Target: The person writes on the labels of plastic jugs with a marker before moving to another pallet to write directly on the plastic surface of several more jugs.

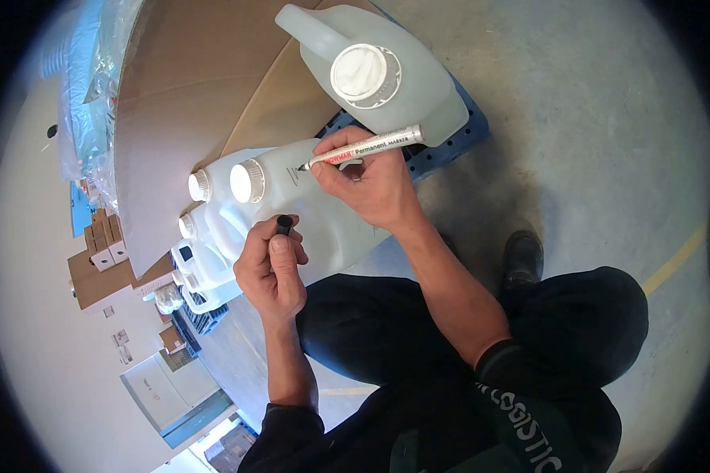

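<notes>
A white permanent marker [375,146] is pinched in my right hand [375,185], its dark tip against a translucent white plastic jug [327,225]. Several short black strokes show on the jug beside the tip. Its white cap [247,181] faces left. My left hand [272,268] is closed around the marker's black cap [284,225], held upright in front of the same jug. Above my right hand, a larger-looking jug [418,87] with a handle and a white cap [364,75] sits near the cardboard.
More white jugs [205,264] line up to the left. Large cardboard [189,87] leans behind them. A blue pallet [477,126] lies under the jugs. Boxes [102,240] and plastic-wrapped goods [87,94] stand farther off. My boot [523,256] is on the floor at right.
</notes>
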Tool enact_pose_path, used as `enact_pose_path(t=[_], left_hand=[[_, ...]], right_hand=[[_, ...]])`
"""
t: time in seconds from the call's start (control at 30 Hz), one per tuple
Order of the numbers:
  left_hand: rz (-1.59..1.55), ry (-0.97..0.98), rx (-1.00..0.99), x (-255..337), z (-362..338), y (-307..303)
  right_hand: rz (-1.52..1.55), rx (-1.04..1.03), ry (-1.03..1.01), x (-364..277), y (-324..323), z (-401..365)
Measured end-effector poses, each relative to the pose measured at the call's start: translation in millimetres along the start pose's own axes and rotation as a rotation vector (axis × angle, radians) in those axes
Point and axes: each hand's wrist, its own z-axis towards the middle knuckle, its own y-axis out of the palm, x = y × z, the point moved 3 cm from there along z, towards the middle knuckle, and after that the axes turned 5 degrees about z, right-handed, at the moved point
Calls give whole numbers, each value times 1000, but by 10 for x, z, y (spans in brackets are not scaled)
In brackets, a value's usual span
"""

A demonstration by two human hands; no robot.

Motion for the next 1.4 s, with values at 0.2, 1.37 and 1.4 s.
enact_pose_path(t=[0.2, 1.37, 1.4], left_hand=[[6, 18, -6, -5, 38, -63], [-12, 27, -15, -34, 107, -213], [-8, 27, -15, -25, 110, -213]], right_hand=[[24, 76, 30, 29, 10, -30], [94, 137, 27, 101, 174, -24], [74, 136, 24, 94, 177, -26]])
